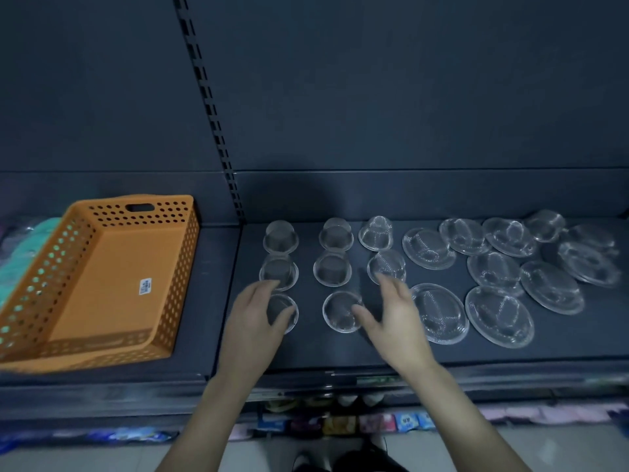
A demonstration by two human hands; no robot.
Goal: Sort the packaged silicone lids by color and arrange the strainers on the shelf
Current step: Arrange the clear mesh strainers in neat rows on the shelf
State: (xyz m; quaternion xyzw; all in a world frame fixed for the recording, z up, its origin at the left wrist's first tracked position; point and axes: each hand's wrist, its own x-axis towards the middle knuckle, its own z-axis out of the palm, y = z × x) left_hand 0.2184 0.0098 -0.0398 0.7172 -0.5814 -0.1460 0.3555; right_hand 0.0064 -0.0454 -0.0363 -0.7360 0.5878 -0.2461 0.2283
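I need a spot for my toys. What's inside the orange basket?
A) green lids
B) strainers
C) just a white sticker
C: the orange basket holds only a white sticker on its floor. The strainers lie on the shelf beside it.

Seemingly mesh strainers (498, 316) lie rim-down on shelf (340, 349).

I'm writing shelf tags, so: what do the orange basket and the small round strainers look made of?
The orange basket looks like moulded plastic, matte: one even colour, rows of round holes, a cut-out handle. The strainers are probably fine metal mesh with a shiny rim: greyish, see-through, glinting; in this dim, blurred picture clear plastic stays possible.
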